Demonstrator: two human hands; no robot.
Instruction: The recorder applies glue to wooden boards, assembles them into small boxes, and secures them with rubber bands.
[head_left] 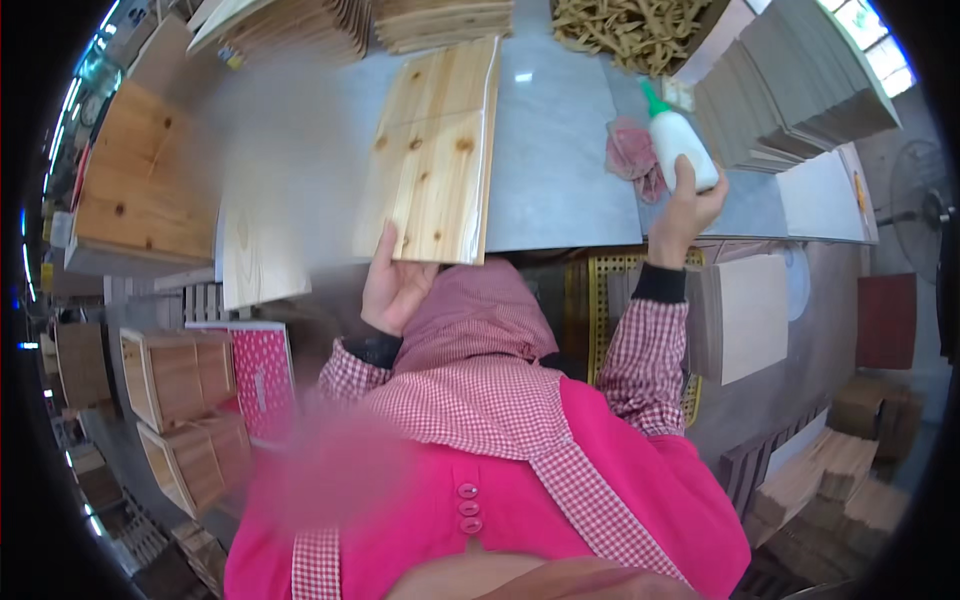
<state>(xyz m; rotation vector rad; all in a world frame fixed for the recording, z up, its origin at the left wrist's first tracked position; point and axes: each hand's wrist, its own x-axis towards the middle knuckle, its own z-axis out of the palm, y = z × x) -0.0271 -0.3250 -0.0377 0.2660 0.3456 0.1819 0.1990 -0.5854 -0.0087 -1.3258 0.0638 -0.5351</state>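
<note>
My left hand (398, 285) is closed on the near edge of a knotty pine board (430, 150), its thumb on top and its fingers at the underside. A thin white, shiny line runs along the board's right edge. My right hand (688, 212) is wrapped round the base of a white squeeze bottle (682, 148) with a green nozzle. The nozzle points away from me and slightly left. Just left of the bottle, a crumpled pink cloth (632, 150) lies on the grey tabletop (560, 170).
Stacked wooden panels (440, 22) stand at the table's far side. A box of tan strips (630, 35) is at the far right, beside stacked grey-brown panels (790, 90). A pine box (140, 170) stands at the left. A blurred patch hides part of the left side.
</note>
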